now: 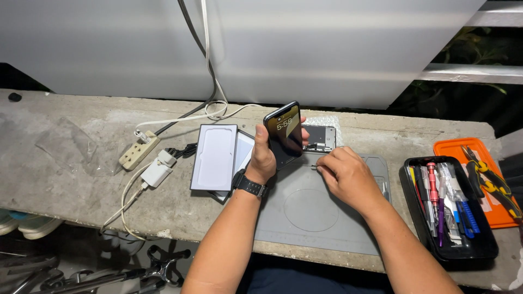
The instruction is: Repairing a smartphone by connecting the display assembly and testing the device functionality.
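The phone (284,134) in the left hand (262,158) is looking shiny like glass. Under both hands, the grey mat (316,209) is looking smooth and dull, and the ledge (65,179) is looking rough like stone.

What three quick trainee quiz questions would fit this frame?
1. True or false: the phone in the left hand has a lit screen.
2. Which hand pinches a thin tool over the grey mat?
3. The black tool tray lies: A) left of the mat, B) right of it.

Key: 1 true. 2 the right hand. 3 B.
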